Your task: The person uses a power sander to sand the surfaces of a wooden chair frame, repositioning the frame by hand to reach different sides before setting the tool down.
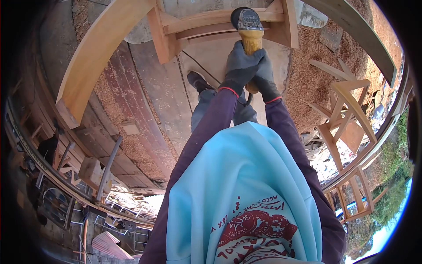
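Observation:
Both my hands wear grey gloves with red cuffs and are wrapped round a yellow angle grinder [252,38]. My left hand [239,66] closes on its body, and my right hand [264,78] grips it just behind and to the right. The grinder's metal head points away from me, and its dark round disc [237,18] overlaps the crossbar [198,22] of a pale wooden frame. Upright wooden pieces [162,35] join the bar at each end. A long curved plank [99,48] reaches out left of the frame, and another curved piece [358,35] extends right.
A power cord [198,64] runs over the floorboards near my shoe [199,81]. Wood shavings [312,79] cover the ground on both sides. At the right stand wooden chair frames [340,105], with another slatted frame [355,198] lower down. A small wood block [130,127] lies on the left.

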The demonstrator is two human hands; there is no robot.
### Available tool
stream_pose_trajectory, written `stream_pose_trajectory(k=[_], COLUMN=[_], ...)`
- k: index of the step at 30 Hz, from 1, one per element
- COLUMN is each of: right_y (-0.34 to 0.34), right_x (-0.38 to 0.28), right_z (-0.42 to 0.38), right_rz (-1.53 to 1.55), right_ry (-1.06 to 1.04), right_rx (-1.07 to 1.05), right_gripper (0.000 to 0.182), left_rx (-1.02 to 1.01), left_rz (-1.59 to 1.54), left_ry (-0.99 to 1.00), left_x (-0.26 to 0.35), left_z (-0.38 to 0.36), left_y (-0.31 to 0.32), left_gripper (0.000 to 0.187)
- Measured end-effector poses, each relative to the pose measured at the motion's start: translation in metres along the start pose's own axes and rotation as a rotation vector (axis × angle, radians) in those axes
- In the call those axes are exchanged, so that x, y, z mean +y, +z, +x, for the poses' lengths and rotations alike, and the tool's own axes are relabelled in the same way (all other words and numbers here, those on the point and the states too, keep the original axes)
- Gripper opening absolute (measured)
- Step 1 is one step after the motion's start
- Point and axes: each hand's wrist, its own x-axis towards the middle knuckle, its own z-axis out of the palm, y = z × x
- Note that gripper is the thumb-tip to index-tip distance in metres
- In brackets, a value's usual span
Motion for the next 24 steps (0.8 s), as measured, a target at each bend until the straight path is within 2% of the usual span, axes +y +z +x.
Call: stream_pose_trajectory(k=[4, 9, 15, 20, 21, 24], right_y=[0.016, 0.042, 0.079, 0.1, 0.102, 0.11], right_x=[-0.008, -0.036, -0.056, -0.079, -0.084, -0.089], right_z=[-0.002, -0.009, -0.011, -0.018, -0.018, -0.014], right_rz=[-0.083, -0.098, -0.221, -0.194, -0.191, -0.192], right_ry=[-0.007, -0.027, -0.017, -0.088, -0.096, -0.063], right_rx=[-0.025, -0.068, -0.17, -0.244, -0.255, -0.279], right_gripper=[0.049, 0.048, 0.048, 0.048, 0.048, 0.047], left_rx=[0.046, 0.089, 0.175, 0.214, 0.23, 0.248], left_rz=[0.046, -0.156, -0.167, -0.22, -0.191, -0.224], left_ry=[0.025, 0.002, -0.012, 0.024, -0.03, 0.013], left_x=[-0.009, -0.03, -0.04, -0.047, -0.05, -0.065], left_z=[-0.002, 0.0, -0.005, -0.01, -0.008, 0.0], left_y=[-0.015, -0.041, -0.081, -0.11, -0.113, -0.119], left_gripper=[0.066, 0.058, 0.058, 0.058, 0.058, 0.06])
